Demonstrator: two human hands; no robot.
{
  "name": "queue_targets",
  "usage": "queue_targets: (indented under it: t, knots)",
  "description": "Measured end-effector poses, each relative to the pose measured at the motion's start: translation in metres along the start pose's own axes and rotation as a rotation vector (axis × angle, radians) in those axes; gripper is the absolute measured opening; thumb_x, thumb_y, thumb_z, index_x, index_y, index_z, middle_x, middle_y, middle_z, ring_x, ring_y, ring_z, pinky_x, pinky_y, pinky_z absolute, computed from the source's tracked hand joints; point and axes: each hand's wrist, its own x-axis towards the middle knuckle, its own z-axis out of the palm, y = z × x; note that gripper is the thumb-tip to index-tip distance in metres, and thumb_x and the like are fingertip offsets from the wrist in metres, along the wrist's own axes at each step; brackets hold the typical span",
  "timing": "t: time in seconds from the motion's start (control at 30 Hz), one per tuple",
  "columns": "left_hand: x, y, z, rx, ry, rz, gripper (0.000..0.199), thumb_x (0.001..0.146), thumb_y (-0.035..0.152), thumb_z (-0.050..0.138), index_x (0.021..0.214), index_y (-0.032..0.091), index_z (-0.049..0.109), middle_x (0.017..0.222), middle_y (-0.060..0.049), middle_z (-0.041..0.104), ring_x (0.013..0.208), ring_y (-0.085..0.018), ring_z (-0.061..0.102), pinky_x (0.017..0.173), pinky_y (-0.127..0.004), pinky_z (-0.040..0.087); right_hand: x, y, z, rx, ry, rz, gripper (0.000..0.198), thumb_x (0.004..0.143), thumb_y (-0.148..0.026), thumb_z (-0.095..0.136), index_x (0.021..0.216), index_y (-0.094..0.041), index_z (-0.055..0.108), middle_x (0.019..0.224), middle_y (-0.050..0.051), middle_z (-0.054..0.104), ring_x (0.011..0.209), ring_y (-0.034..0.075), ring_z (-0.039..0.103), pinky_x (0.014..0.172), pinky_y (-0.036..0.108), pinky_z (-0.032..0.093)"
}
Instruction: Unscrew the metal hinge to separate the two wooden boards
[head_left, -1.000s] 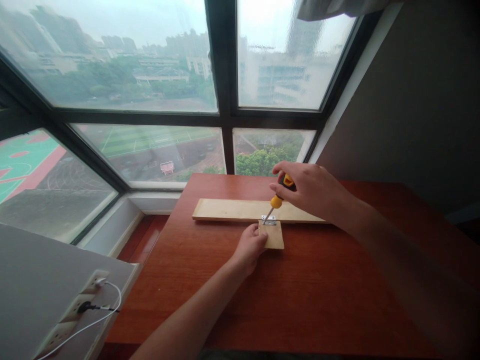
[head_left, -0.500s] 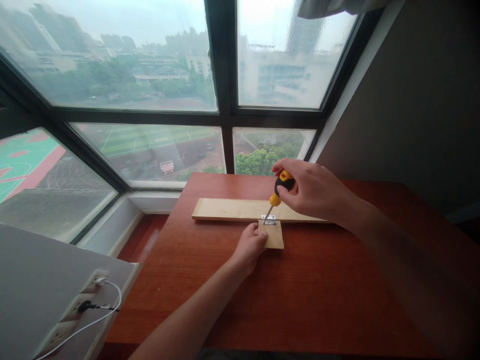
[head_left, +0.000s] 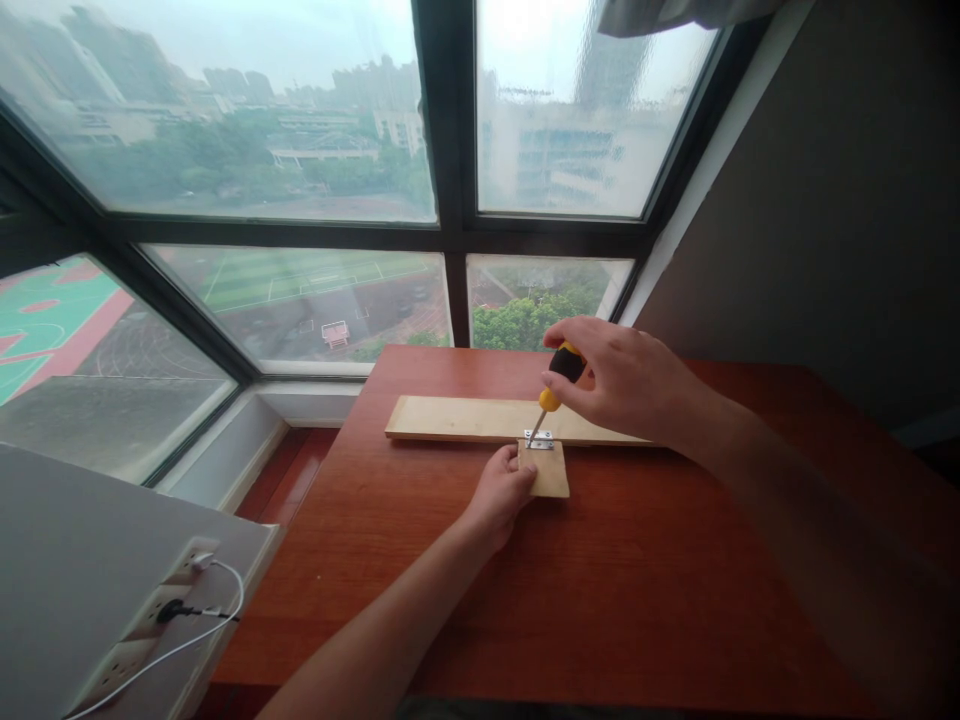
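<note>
My right hand [head_left: 626, 372] is closed around the black and yellow handle of a screwdriver [head_left: 567, 364], which leans with its shaft pointing down and left. Its tip meets the near leaf of a silver metal hinge [head_left: 541, 436], at the left side. That hinge spans the edge between a long pale wooden board [head_left: 457, 418] and a small wooden piece [head_left: 549, 474]. With thumb on top, my left hand [head_left: 504, 490] grips the left edge of the small piece; the fingers beneath are hidden. My right hand and forearm cover part of the long board's right end.
The boards rest on a reddish-brown wooden table [head_left: 465, 600]. Behind it stands a dark-framed window [head_left: 450, 240]. At lower left, a white cable [head_left: 238, 590] and a black plug [head_left: 171, 611] sit in wall sockets [head_left: 120, 668] beside the table's left edge.
The screwdriver handle has turned a little in my right hand, and my thumb and fingers have shifted on it. My left hand and the boards stay in place.
</note>
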Motion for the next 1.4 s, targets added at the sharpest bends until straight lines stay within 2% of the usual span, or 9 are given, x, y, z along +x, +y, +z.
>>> queue_targets:
  t: [0.13, 0.27, 0.37, 0.57, 0.83, 0.93, 1.07, 1.23, 1.4]
  knots:
    - [-0.0002, -0.0006, 0.0001, 0.000, -0.007, 0.011, 0.035, 0.068, 0.009, 0.069, 0.101, 0.014, 0.057, 0.086, -0.007, 0.070, 0.069, -0.014, 0.065, 0.061, -0.022, 0.051, 0.0012, -0.0001, -0.0002, -0.069, 0.019, 0.025, 0.025, 0.091, -0.039, 0.051, 0.104, -0.022, 0.063, 0.092, 0.003, 0.071, 0.076, 0.022, 0.064, 0.061, 0.031, 0.038]
    - [-0.0010, -0.0002, 0.0002, -0.015, -0.009, 0.014, 0.034, 0.069, 0.009, 0.069, 0.101, 0.014, 0.057, 0.083, -0.005, 0.070, 0.067, -0.013, 0.064, 0.061, -0.021, 0.050, -0.0010, -0.0005, -0.0022, 0.019, -0.012, -0.054, 0.032, 0.082, -0.023, 0.055, 0.113, -0.020, 0.060, 0.112, 0.004, 0.069, 0.086, 0.020, 0.065, 0.068, 0.030, 0.043]
    - [-0.0007, -0.0001, -0.0001, -0.015, -0.009, 0.012, 0.033, 0.070, 0.008, 0.068, 0.101, 0.014, 0.057, 0.084, -0.006, 0.070, 0.069, -0.013, 0.065, 0.063, -0.021, 0.051, -0.0020, -0.0024, -0.0026, 0.011, -0.005, -0.054, 0.036, 0.085, -0.028, 0.055, 0.120, -0.019, 0.058, 0.119, 0.006, 0.067, 0.089, 0.021, 0.065, 0.070, 0.031, 0.044]
    - [0.0003, -0.0012, -0.0011, -0.011, -0.007, 0.008, 0.036, 0.069, 0.010, 0.070, 0.103, 0.014, 0.057, 0.088, -0.007, 0.071, 0.071, -0.014, 0.066, 0.063, -0.022, 0.051, 0.0023, -0.0056, -0.0018, -0.117, 0.011, 0.064, 0.031, 0.093, -0.042, 0.049, 0.114, -0.021, 0.061, 0.092, 0.004, 0.072, 0.074, 0.024, 0.066, 0.060, 0.033, 0.040]
    - [-0.0012, -0.0001, -0.0008, -0.025, -0.008, 0.005, 0.039, 0.068, 0.009, 0.072, 0.103, 0.016, 0.056, 0.089, -0.006, 0.071, 0.073, -0.015, 0.067, 0.066, -0.024, 0.052, 0.0011, -0.0021, -0.0010, 0.195, 0.040, -0.108, 0.037, 0.085, -0.023, 0.058, 0.121, -0.020, 0.057, 0.121, 0.008, 0.066, 0.103, 0.023, 0.064, 0.084, 0.033, 0.048]
    - [-0.0016, 0.0005, 0.0001, -0.013, -0.003, 0.000, 0.039, 0.069, 0.009, 0.070, 0.104, 0.015, 0.055, 0.089, -0.007, 0.071, 0.073, -0.015, 0.067, 0.064, -0.024, 0.052, 0.0012, -0.0024, 0.0018, 0.077, 0.007, -0.026, 0.040, 0.088, -0.035, 0.057, 0.124, -0.018, 0.054, 0.111, 0.010, 0.068, 0.089, 0.024, 0.066, 0.073, 0.034, 0.047]
    - [-0.0028, 0.0021, 0.0016, -0.001, 0.002, -0.006, 0.037, 0.070, 0.009, 0.069, 0.104, 0.015, 0.055, 0.089, -0.007, 0.071, 0.071, -0.014, 0.066, 0.062, -0.022, 0.051, 0.0024, -0.0032, 0.0009, -0.046, 0.004, 0.081, 0.031, 0.092, -0.044, 0.050, 0.108, -0.020, 0.061, 0.083, 0.005, 0.069, 0.068, 0.021, 0.063, 0.059, 0.031, 0.038]
    - [-0.0038, 0.0037, 0.0027, -0.003, 0.014, -0.009, 0.036, 0.070, 0.007, 0.067, 0.103, 0.015, 0.054, 0.085, -0.005, 0.069, 0.069, -0.014, 0.065, 0.062, -0.023, 0.051, -0.0007, -0.0027, -0.0025, -0.002, 0.006, 0.030, 0.027, 0.080, -0.022, 0.055, 0.107, -0.022, 0.060, 0.102, 0.003, 0.070, 0.073, 0.018, 0.062, 0.060, 0.029, 0.037]
    - [-0.0037, 0.0029, 0.0022, -0.006, 0.007, -0.010, 0.039, 0.069, 0.010, 0.071, 0.103, 0.016, 0.054, 0.086, -0.005, 0.070, 0.071, -0.015, 0.066, 0.062, -0.023, 0.051, -0.0007, -0.0033, -0.0007, -0.064, 0.039, 0.086, 0.025, 0.088, -0.040, 0.053, 0.103, -0.021, 0.061, 0.099, 0.005, 0.071, 0.071, 0.020, 0.062, 0.057, 0.030, 0.035]
